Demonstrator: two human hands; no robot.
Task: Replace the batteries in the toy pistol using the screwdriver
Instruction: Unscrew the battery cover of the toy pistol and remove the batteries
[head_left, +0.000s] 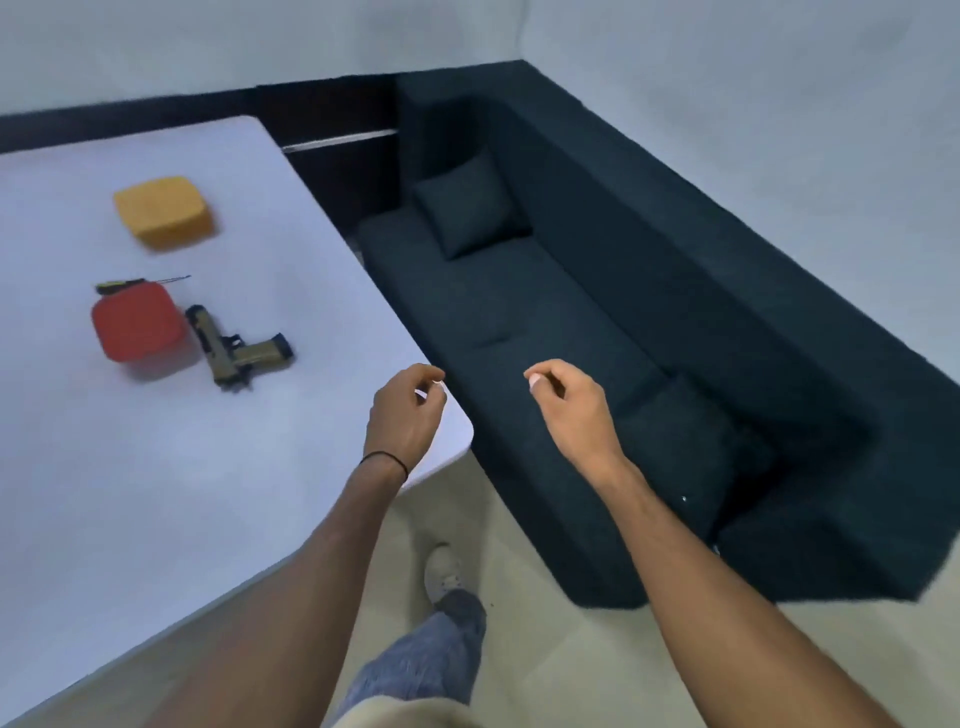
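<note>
Nearest, at six o'clock in the view, a leg in jeans and a pale shoe (441, 571) stand on the floor beside the white worktop (156, 493). Both bare forearms reach forward. The left hand (405, 410) hangs over the worktop's rounded corner, its fingers (427, 375) loosely curled and released, holding nothing. The right hand (569, 410), at three o'clock from the left, hovers off the worktop above the dark sofa (571, 291), likewise slack and empty. Farther out, toward ten o'clock from the left hand and well apart from it, the toy pistol (236, 351) lies flat on its side on the worktop, tan with black parts. A red box (137, 330) sits just beside it at nine o'clock. At the red box's twelve o'clock edge lies the screwdriver (136, 283), its thin shaft pointing toward three o'clock; whether it touches the box I cannot tell. Farther again at twelve o'clock rests a yellow box (163, 213), apart from the rest. No batteries show; whether the boxes hold them is hidden. As I judge it, the task has not begun: the pistol looks closed and the tool untouched, so picking up the screwdriver, opening the battery cover, swapping the cells and refastening all remain.
</note>
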